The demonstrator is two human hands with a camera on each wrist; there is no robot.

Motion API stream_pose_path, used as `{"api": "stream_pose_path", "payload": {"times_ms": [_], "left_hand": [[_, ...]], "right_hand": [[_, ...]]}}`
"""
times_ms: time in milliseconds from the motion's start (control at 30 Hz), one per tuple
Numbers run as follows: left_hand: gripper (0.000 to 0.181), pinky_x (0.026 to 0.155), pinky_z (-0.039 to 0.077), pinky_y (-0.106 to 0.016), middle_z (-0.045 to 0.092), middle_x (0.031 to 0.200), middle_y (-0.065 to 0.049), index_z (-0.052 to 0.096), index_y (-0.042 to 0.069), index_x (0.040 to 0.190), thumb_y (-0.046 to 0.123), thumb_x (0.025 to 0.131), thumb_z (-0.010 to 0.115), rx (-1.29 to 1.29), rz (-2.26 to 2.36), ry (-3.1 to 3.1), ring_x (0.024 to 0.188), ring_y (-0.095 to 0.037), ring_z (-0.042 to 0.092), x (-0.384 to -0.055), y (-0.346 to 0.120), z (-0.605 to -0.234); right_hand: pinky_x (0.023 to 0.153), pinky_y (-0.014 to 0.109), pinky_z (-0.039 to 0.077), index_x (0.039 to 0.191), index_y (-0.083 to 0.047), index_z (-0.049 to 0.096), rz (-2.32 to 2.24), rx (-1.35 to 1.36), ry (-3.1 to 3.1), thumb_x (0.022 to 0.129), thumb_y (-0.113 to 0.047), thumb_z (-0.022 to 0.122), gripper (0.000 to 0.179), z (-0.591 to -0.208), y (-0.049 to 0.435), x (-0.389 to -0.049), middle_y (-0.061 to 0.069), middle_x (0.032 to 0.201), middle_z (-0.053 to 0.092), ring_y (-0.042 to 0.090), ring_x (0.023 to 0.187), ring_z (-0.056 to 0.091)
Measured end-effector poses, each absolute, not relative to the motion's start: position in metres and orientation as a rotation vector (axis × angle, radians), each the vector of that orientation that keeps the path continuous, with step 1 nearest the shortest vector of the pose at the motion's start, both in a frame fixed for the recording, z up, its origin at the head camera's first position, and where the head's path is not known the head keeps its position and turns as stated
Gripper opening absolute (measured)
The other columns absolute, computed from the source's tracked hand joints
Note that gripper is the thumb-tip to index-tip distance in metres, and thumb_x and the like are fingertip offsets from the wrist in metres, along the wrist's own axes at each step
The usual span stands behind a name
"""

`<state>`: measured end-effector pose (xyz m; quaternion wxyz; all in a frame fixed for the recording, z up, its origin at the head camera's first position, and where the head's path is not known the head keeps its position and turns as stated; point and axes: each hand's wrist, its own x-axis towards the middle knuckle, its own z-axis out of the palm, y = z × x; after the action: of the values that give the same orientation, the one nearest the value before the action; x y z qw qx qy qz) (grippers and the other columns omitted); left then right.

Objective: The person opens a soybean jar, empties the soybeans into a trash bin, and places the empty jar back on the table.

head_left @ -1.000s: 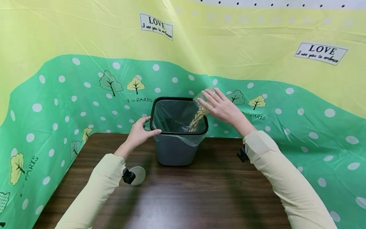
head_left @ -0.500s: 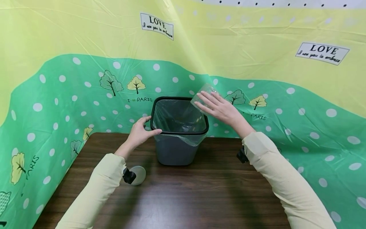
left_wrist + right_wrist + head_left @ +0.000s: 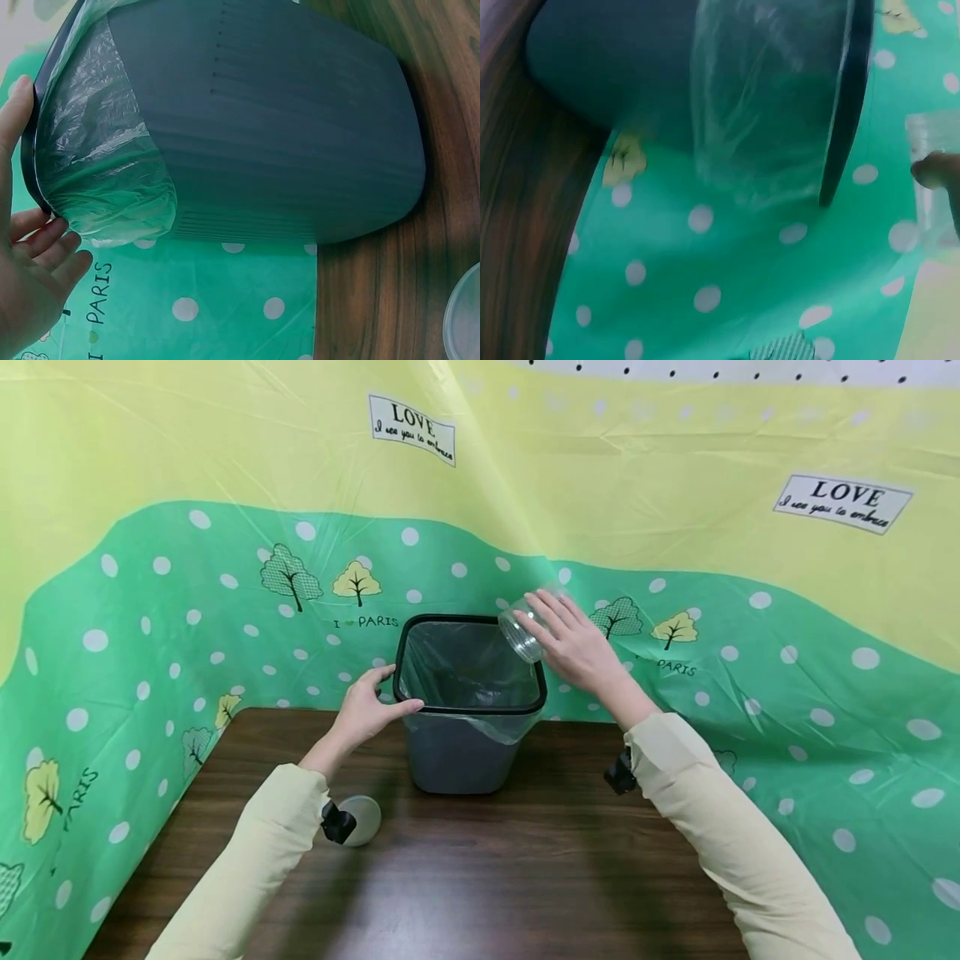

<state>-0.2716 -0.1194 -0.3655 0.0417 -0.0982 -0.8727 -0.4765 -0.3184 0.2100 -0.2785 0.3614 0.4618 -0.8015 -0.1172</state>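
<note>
A dark grey trash bin [image 3: 461,760] with a black rim stands upright on the table, lined with a clear plastic bag [image 3: 97,127]. At its left corner my left hand [image 3: 366,706] grips the rim, thumb toward the front and fingers at the side. My right hand [image 3: 576,647] holds a clear jar [image 3: 519,633] above the rim's right side, its mouth tilted down and left. I see nothing inside the jar. In the right wrist view, only part of the jar [image 3: 930,210] and one digit show. The bottom of the bin's inside is hidden.
A round translucent lid [image 3: 364,821] lies on the brown wooden table [image 3: 480,877], left of the bin and beside my left wrist. Right behind the table hangs a green and yellow patterned cloth [image 3: 637,535]. Dark camera mounts [image 3: 620,774] sit at my wrists.
A stream of small beige pieces fell from the jar into the bin a second ago; by half a second ago it had stopped. My right hand has turned the jar slightly. The left hand stays put.
</note>
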Motion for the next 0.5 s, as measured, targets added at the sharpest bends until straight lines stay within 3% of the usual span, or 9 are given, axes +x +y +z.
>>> {"api": "stream_pose_path", "payload": {"times_ms": [200, 500], "left_hand": [[0.088, 0.1, 0.033, -0.048, 0.031, 0.144, -0.012, 0.035, 0.01, 0.139, 0.054, 0.071, 0.069, -0.296, -1.471, -2.667, 0.132, -0.027, 0.027, -0.271, -0.121, -0.366], [0.087, 0.101, 0.032, -0.048, 0.032, 0.144, -0.011, 0.036, 0.01, 0.139, 0.053, 0.072, 0.069, -0.293, -1.467, -2.665, 0.133, -0.027, 0.026, -0.27, -0.12, -0.367]], "right_hand": [[0.107, 0.042, 0.024, 0.134, -0.006, 0.042, -0.302, 1.149, -2.138, 0.074, 0.003, 0.067, 0.065, -0.281, 0.209, -0.318, 0.019, 0.135, 0.042, 0.033, 0.127, 0.034], [0.104, 0.044, 0.029, 0.131, -0.001, 0.042, 0.0, 1.095, -2.14, 0.057, -0.013, 0.084, 0.087, -0.287, 0.229, -0.309, 0.021, 0.133, 0.042, 0.036, 0.123, 0.038]]}}
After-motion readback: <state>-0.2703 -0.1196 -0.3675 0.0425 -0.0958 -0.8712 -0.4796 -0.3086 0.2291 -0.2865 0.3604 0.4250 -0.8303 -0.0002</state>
